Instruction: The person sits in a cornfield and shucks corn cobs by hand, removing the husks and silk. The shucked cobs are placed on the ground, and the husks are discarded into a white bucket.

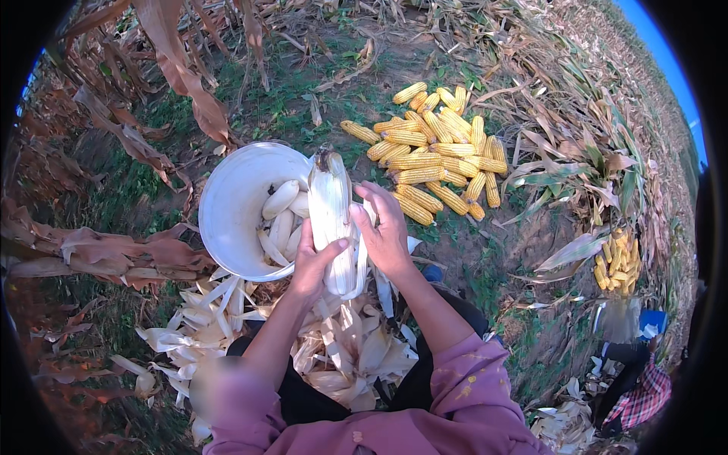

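Note:
An ear of corn in its pale husk (330,210) stands nearly upright in front of me, its dark silk end at the top. My left hand (311,261) grips its lower part, thumb laid across the front. On the other side, my right hand (384,227) has its fingers curled around a loose husk strip (363,259) that hangs beside the ear. Close behind the left hand is a white plastic bucket (227,210), tilted so its inside shows. Several ears in husk (281,199) lie in it. Shed husks (341,364) are heaped between my legs.
Beyond the bucket lies a pile of husked yellow corn ears (438,153) on the weedy soil. Dry corn stalks (114,256) reach in from the left. Cut stalks (586,142) lie along the right. A person in a checked shirt (642,392) sits near a second corn pile (617,261).

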Motion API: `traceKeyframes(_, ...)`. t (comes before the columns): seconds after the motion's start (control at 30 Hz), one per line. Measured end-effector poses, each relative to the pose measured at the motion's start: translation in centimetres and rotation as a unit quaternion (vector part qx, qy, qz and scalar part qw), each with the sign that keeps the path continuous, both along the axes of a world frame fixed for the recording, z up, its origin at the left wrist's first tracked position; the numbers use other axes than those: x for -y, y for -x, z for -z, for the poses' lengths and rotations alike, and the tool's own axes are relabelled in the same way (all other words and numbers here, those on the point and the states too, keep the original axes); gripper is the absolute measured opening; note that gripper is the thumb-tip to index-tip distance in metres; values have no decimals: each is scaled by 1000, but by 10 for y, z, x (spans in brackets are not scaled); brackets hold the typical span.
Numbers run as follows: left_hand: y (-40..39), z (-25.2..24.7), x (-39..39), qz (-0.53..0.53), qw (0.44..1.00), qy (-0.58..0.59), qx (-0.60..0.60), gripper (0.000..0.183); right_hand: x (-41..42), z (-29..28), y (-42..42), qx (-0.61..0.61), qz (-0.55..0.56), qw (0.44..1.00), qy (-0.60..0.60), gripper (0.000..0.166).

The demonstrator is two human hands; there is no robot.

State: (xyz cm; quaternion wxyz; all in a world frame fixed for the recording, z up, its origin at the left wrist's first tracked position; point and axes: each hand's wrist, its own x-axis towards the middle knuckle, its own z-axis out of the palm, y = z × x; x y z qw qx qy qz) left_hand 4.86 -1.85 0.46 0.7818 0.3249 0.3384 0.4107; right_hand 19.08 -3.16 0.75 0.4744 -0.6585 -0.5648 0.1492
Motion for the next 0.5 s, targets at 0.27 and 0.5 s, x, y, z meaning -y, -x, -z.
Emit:
traceKeyframes(0.27,0,16,5,59,998,-32,1,63,0,6,-4,-400,-56,913,58,21)
traceKeyframes(0.5,4,24,6,88,984,-142,-67,59,4,7,0,-456,-60,884,88,15)
